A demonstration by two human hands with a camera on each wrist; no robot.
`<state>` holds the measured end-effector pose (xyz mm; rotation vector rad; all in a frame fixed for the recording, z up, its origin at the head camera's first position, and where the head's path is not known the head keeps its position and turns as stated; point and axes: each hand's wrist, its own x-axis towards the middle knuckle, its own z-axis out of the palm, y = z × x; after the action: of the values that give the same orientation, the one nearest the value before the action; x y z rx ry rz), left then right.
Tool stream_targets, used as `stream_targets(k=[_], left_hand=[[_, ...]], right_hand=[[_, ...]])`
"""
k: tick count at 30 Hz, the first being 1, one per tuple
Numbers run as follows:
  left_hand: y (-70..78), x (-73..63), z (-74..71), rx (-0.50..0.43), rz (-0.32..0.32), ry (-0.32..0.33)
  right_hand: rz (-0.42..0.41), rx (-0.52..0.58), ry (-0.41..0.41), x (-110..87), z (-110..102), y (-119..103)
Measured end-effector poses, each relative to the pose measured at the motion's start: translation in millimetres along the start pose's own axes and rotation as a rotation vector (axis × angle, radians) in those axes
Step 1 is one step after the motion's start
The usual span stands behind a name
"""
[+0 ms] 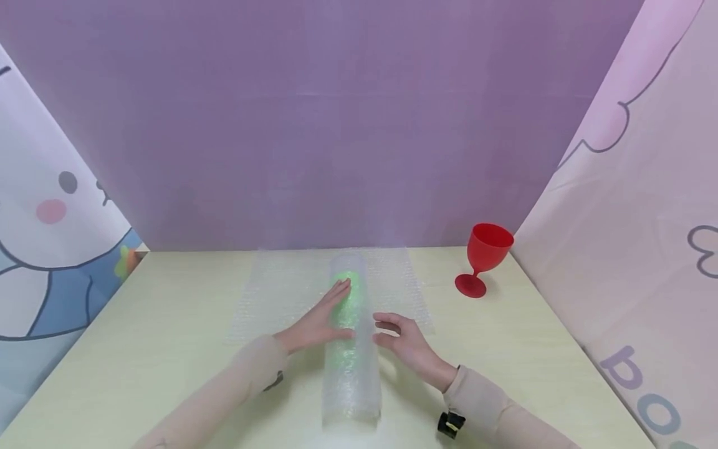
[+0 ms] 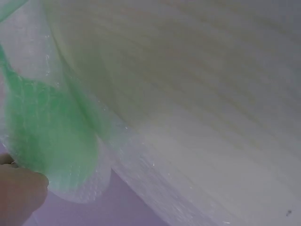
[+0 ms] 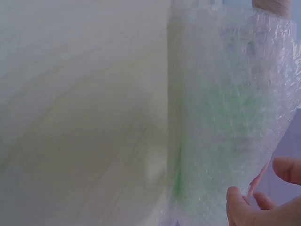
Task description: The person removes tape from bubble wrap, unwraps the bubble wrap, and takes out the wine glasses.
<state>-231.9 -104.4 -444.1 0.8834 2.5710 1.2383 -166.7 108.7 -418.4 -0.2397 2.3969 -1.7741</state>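
A green goblet (image 2: 51, 127) shows through layers of clear bubble wrap (image 1: 352, 393) rolled into a tube, its bowl and stem visible in the left wrist view. The tube lies lengthwise in front of me, over a flat part of the wrap (image 1: 286, 280) spread toward the back wall. My left hand (image 1: 314, 321) rests on the tube from the left, fingers extended along its top and thumb lower down. To the right of the tube, my right hand (image 1: 412, 346) hovers with loosely bent fingers and a gap between thumb and fingertips, close to the tube's side.
A red goblet (image 1: 487, 249) stands at the back right of the pale wooden table (image 1: 140, 337). Purple cloth (image 1: 336, 125) covers the back wall, and printed cloths hang along the left and right sides.
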Motion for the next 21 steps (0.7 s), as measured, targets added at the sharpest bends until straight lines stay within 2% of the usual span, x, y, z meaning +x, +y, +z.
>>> stream_targets(k=[7, 15, 21], left_hand=[[3.4, 2.2, 4.1, 0.07, 0.015, 0.007], [8.0, 1.3, 5.4, 0.084, -0.004, 0.004], [11.2, 1.6, 5.2, 0.088, 0.023, 0.007]], right_hand=[[-0.073, -0.085, -0.025, 11.0, -3.5, -0.8], [-0.153, -0.185, 0.005, 31.0, -4.5, -3.9], [-0.239, -0.223, 0.026, 40.9, 4.3, -4.2]])
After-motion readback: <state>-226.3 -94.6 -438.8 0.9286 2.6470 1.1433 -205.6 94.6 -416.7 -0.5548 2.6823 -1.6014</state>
